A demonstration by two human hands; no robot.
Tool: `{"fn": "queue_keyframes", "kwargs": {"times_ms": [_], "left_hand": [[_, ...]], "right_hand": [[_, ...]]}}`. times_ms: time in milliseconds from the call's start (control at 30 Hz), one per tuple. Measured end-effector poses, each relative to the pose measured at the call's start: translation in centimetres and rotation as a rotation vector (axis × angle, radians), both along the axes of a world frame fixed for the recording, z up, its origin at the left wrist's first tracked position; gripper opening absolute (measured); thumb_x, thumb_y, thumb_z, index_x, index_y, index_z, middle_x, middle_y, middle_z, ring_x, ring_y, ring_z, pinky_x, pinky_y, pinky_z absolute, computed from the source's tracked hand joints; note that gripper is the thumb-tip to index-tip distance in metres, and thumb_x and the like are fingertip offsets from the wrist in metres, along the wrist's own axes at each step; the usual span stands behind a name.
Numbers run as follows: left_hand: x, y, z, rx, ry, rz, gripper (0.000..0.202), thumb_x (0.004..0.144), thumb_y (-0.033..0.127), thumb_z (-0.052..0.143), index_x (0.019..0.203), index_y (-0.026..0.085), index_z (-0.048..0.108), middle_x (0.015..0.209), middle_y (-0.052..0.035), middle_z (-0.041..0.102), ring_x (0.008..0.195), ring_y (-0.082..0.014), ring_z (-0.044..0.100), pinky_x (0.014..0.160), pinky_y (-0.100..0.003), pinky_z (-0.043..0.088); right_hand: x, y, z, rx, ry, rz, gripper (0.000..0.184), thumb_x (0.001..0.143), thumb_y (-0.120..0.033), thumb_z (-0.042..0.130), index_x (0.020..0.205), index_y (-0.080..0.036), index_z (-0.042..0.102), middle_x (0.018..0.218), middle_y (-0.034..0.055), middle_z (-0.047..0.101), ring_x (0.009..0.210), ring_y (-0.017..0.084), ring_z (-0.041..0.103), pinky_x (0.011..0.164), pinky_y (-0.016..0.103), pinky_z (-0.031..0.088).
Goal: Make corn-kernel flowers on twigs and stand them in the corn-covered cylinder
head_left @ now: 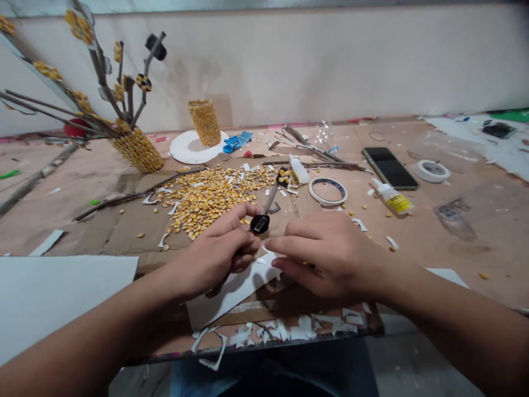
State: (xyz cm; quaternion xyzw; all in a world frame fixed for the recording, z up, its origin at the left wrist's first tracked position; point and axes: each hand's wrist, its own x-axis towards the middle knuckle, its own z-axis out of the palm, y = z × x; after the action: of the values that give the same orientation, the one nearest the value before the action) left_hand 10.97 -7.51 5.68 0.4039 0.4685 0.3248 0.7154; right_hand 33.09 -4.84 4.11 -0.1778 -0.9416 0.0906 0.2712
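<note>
My left hand [231, 242] is closed around a twig [270, 199] just above the cardboard. On the twig sits a black disc [260, 224] near my fingertips, and its far tip carries a small flower of corn kernels on a black backing [283, 177]. Close to the right of the disc is my right hand [330, 251], its index finger stretched out and its thumb apart, with nothing visible between them. Below both hands lies a white sheet [223, 300] with cut scraps on it. Loose corn kernels [206, 198] are heaped just beyond my left hand.
At the back left stands a kernel-covered vase [138, 151] of branches. Another kernel-covered cup [204, 124] is on a white disc [182, 149]. Toward the right are glue bottles [392, 197], a tape roll [328, 191], a phone [389, 167] and clear plastic [457, 218]. Paper scraps [301, 329] line the front edge.
</note>
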Motion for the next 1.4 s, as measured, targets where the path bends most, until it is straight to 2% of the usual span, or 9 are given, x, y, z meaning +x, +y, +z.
{"fn": "queue_keyframes", "kwargs": {"times_ms": [100, 267, 600, 767, 933, 1033, 1233, 1300, 1400], "left_hand": [[-0.1, 0.0, 0.0, -0.045, -0.091, 0.008, 0.027, 0.086, 0.015, 0.057, 0.111, 0.023, 0.049, 0.062, 0.0100, 0.043, 0.048, -0.0048, 0.030, 0.047, -0.014, 0.027], [-0.2, 0.1, -0.3, -0.051, -0.148, 0.005, 0.026, 0.088, 0.013, 0.056, 0.111, 0.023, 0.050, 0.064, 0.0086, 0.045, 0.048, -0.0037, 0.029, 0.046, -0.013, 0.025], [-0.1, -0.1, -0.1, -0.072, -0.146, -0.002, 0.031, 0.085, 0.010, 0.053, 0.113, 0.023, 0.049, 0.064, 0.0089, 0.041, 0.049, -0.0041, 0.028, 0.046, -0.013, 0.025], [0.0, -0.1, 0.1, -0.101, -0.126, 0.004, 0.032, 0.086, 0.011, 0.054, 0.115, 0.024, 0.048, 0.063, 0.0096, 0.039, 0.049, -0.0042, 0.026, 0.046, -0.012, 0.024], [0.0, 0.1, 0.1, -0.111, -0.160, -0.026, 0.026, 0.086, 0.011, 0.053, 0.109, 0.023, 0.047, 0.066, 0.0092, 0.035, 0.050, -0.0039, 0.024, 0.046, -0.012, 0.024], [0.0, 0.2, 0.0, -0.112, -0.174, -0.025, 0.027, 0.087, 0.011, 0.053, 0.110, 0.023, 0.048, 0.065, 0.0092, 0.034, 0.050, -0.0042, 0.023, 0.045, -0.011, 0.023], [-0.1, 0.1, -0.1, -0.107, -0.154, -0.007, 0.025, 0.085, 0.012, 0.057, 0.107, 0.023, 0.050, 0.063, 0.0089, 0.038, 0.047, -0.0033, 0.027, 0.045, -0.011, 0.024], [-0.3, 0.2, 0.0, -0.083, -0.140, 0.036, 0.024, 0.086, 0.013, 0.058, 0.107, 0.023, 0.051, 0.063, 0.0084, 0.042, 0.046, -0.0031, 0.031, 0.045, -0.010, 0.026], [-0.5, 0.8, 0.1, -0.037, -0.092, 0.137, 0.021, 0.087, 0.017, 0.061, 0.105, 0.023, 0.051, 0.062, 0.0070, 0.048, 0.044, -0.0051, 0.040, 0.041, -0.010, 0.028]], "right_hand": [[0.0, 0.0, 0.1, 0.100, 0.007, -0.029, 0.023, 0.105, -0.026, 0.057, 0.118, -0.015, 0.073, 0.082, 0.0022, 0.069, 0.066, 0.014, 0.049, 0.062, 0.032, 0.027], [0.0, 0.0, -0.4, 0.158, -0.048, -0.054, 0.031, 0.106, -0.029, 0.055, 0.132, -0.018, 0.069, 0.084, 0.0011, 0.070, 0.066, 0.015, 0.049, 0.060, 0.034, 0.023], [0.1, 0.0, -0.1, 0.216, -0.097, -0.131, 0.030, 0.106, -0.029, 0.053, 0.126, -0.018, 0.073, 0.078, 0.0011, 0.067, 0.062, 0.016, 0.048, 0.057, 0.035, 0.024], [0.1, 0.1, 0.2, 0.251, -0.047, -0.155, 0.029, 0.104, -0.029, 0.057, 0.123, -0.014, 0.074, 0.077, 0.0017, 0.069, 0.062, 0.015, 0.051, 0.058, 0.034, 0.028], [0.1, 0.0, 0.0, 0.223, -0.075, -0.092, 0.028, 0.106, -0.029, 0.055, 0.124, -0.017, 0.072, 0.080, 0.0015, 0.070, 0.063, 0.015, 0.051, 0.058, 0.034, 0.028], [0.1, 0.1, -0.4, 0.156, -0.022, -0.077, 0.029, 0.105, -0.029, 0.055, 0.127, -0.017, 0.069, 0.082, 0.0021, 0.071, 0.064, 0.014, 0.052, 0.059, 0.032, 0.029], [0.2, 0.2, -0.1, 0.083, 0.009, -0.062, 0.027, 0.102, -0.026, 0.059, 0.127, -0.017, 0.067, 0.082, 0.0016, 0.073, 0.062, 0.014, 0.056, 0.057, 0.032, 0.032], [0.3, 0.2, 0.3, 0.053, 0.126, -0.106, 0.021, 0.100, -0.020, 0.060, 0.120, -0.019, 0.067, 0.080, 0.0005, 0.074, 0.060, 0.013, 0.057, 0.057, 0.030, 0.038], [0.6, 0.4, 0.6, 0.001, 0.358, -0.301, 0.009, 0.098, -0.018, 0.061, 0.101, -0.023, 0.067, 0.076, -0.0008, 0.072, 0.057, 0.012, 0.056, 0.056, 0.029, 0.044]]}}
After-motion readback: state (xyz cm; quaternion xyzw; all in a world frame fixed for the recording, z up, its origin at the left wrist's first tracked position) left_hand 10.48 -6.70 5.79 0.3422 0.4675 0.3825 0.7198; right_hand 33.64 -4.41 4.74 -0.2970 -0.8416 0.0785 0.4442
